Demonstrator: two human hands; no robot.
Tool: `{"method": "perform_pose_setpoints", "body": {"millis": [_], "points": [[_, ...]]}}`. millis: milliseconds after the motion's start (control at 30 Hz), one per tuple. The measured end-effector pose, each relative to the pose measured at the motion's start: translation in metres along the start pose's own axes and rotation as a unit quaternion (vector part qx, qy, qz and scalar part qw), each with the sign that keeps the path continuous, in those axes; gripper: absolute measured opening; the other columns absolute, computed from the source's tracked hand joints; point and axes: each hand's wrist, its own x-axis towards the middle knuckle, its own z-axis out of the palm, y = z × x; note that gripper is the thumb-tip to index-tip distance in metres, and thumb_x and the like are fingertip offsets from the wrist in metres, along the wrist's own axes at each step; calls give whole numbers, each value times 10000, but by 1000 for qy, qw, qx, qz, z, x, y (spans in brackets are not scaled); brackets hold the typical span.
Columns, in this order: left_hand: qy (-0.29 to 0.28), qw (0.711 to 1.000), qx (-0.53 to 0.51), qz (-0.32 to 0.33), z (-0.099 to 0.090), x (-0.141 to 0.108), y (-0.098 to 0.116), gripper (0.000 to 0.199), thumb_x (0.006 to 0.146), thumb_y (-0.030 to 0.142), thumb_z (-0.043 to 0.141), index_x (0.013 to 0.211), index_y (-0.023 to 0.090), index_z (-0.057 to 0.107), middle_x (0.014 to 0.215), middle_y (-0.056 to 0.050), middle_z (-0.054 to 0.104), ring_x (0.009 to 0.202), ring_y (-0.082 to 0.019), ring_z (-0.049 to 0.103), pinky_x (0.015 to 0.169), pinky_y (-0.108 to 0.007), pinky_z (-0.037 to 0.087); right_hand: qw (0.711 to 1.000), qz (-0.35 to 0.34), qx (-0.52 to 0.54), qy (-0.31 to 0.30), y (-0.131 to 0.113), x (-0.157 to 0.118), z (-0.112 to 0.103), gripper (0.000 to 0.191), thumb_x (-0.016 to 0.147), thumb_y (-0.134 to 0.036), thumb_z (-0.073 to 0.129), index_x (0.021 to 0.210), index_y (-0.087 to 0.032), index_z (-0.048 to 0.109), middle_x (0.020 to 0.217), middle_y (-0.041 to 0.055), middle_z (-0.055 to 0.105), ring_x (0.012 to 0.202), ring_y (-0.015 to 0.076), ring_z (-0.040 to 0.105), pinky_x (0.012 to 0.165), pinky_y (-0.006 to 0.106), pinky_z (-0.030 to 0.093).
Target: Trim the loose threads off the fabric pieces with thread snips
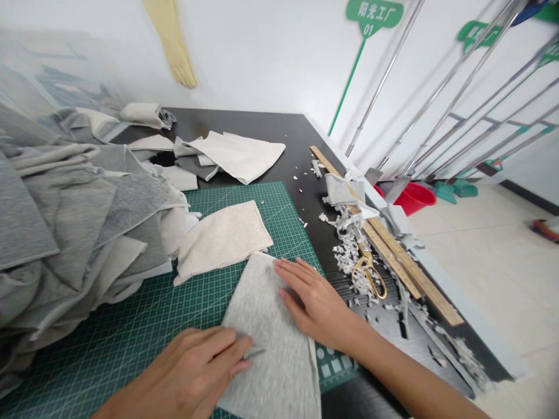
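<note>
Left hand [187, 372] pinches a metal tip [255, 352]; right hand [317, 305] presses grey fabric [266, 331].

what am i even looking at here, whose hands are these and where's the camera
This is one picture from a camera worn on a person's head, looking down, so these are their own hands. The left hand holds a small metal blade at a sheet of grey knit fabric. The right hand rests on that fabric, which lies on a green cutting mat. Gold-handled scissors and a long wooden ruler lie on the black table.
</note>
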Motion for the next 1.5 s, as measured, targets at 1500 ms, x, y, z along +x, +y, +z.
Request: {"method": "perform_pose_setpoints", "body": {"millis": [1500], "points": [[12, 1000, 14, -2, 0, 0, 0, 330, 1110, 196, 326, 1162, 204, 652, 946, -27, 759, 717, -168, 715, 556, -288, 546, 1000, 1, 1, -4, 0, -1, 1, 448, 1004, -180, 495, 1439, -84, 544, 1489, 170, 589, 1408, 271, 549, 1219, 568, 406]]}}
